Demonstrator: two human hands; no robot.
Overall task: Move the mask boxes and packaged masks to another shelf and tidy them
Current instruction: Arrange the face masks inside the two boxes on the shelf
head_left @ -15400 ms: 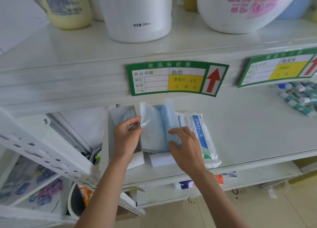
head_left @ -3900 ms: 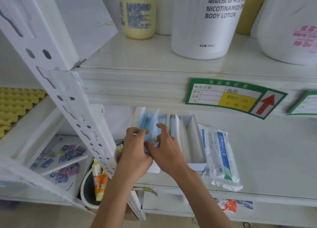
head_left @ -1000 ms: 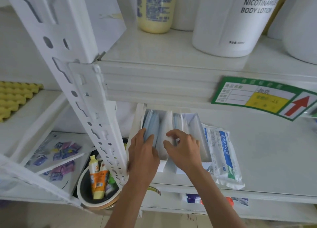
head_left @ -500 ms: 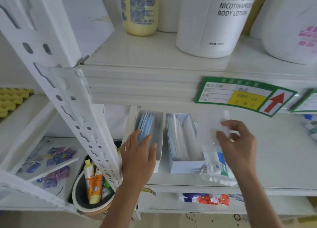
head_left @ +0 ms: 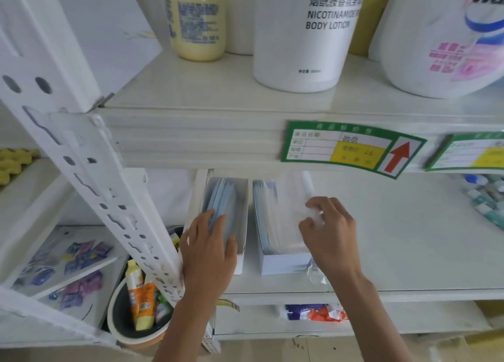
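Observation:
Two open white mask boxes stand side by side at the left end of the middle shelf (head_left: 409, 239). The left mask box (head_left: 243, 198) holds blue masks (head_left: 222, 198); my left hand (head_left: 208, 252) lies flat on them at the box's near end. The right mask box (head_left: 283, 263) holds a row of masks on edge. My right hand (head_left: 330, 233) grips the clear packaged masks (head_left: 307, 187), blurred, upright on edge against the right box's right side.
Large lotion bottles (head_left: 300, 34) and a yellow bottle (head_left: 196, 20) stand on the shelf above, close over the boxes. A green price tag (head_left: 351, 149) hangs on its edge. Tubes (head_left: 485, 198) lie far right. A perforated post (head_left: 90, 184) and a bucket (head_left: 136, 307) are left.
My right hand left the boxes, took the packaged masks lying to their right, stood the pack on edge and brought it beside the right box. My left hand stays on the left box's masks.

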